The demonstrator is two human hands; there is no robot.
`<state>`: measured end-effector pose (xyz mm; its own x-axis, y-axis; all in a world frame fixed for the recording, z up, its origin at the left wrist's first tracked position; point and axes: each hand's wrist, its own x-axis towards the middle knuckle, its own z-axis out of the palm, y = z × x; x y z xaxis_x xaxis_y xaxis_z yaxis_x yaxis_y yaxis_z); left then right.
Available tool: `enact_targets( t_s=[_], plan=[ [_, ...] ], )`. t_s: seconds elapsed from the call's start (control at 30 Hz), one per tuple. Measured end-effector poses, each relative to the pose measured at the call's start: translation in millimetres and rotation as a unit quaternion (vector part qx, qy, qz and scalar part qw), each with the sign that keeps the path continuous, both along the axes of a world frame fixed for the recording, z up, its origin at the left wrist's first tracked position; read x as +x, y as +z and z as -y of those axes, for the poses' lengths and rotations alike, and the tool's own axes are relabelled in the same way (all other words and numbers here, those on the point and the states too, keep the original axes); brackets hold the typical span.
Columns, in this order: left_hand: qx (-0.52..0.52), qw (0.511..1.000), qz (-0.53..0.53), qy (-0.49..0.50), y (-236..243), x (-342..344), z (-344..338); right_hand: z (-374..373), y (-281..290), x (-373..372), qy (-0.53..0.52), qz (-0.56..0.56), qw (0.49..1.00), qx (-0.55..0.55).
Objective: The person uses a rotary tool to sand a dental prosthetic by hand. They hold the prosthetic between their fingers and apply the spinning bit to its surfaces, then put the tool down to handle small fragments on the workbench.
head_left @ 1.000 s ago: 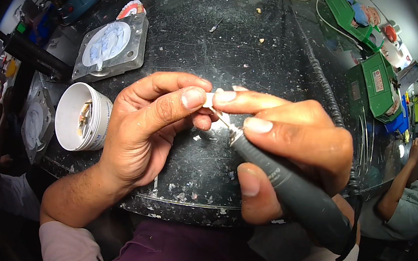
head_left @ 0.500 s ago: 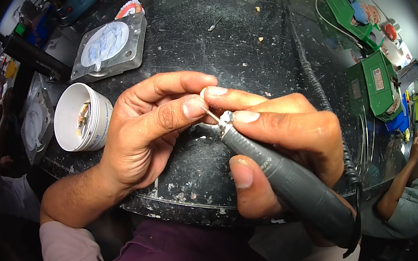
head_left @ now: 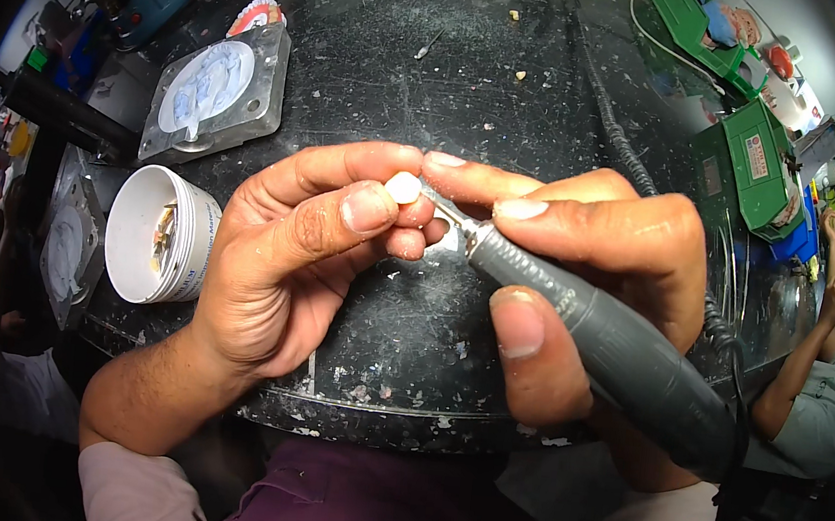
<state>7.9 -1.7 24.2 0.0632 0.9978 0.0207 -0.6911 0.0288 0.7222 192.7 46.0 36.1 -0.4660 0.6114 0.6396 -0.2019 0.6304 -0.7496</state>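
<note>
One white piece (head_left: 403,188) is sitting above the worktop (head_left: 399,344), left hand (head_left: 284,233) pinching it between thumb and fingers, probably to steady it. Right hand (head_left: 630,246) is gripping the handpiece (head_left: 616,342) pen-style, apparently for fine control; its bur (head_left: 453,216) is pointing toward the piece, contact unclear.

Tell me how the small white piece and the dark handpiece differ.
The white piece is small and rounded; the handpiece is far larger and long. The white piece is pale, the handpiece mostly dark grey. The left hand pinches the white piece; the right hand holds the handpiece. Both are above the black table.
</note>
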Motion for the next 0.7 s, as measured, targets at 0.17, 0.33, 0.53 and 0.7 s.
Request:
enact_targets(
  t_s=[0.17, 0.33, 0.53, 0.7],
  plan=[
    [0.014, 1.0, -0.004, -0.004, -1.6, -1.9, 0.5, 2.4, 0.8, 1.9, -0.001, 0.002, 0.999, -0.037],
    [0.027, 1.0, 0.0, -0.006, -3.1, -4.0, 1.4, 6.8, 4.2, 1.2, -0.015, 0.002, 0.999, -0.047],
    [0.053, 0.997, 0.064, -0.004, -4.7, -4.0, 2.1, 5.1, -0.3, -3.3, 0.01, -0.046, 0.997, -0.062],
    [0.079, 0.996, 0.039, 0.0, -7.3, -4.0, 2.2, 4.9, 0.9, 1.2, 0.011, -0.039, 0.998, -0.041]
  ],
)
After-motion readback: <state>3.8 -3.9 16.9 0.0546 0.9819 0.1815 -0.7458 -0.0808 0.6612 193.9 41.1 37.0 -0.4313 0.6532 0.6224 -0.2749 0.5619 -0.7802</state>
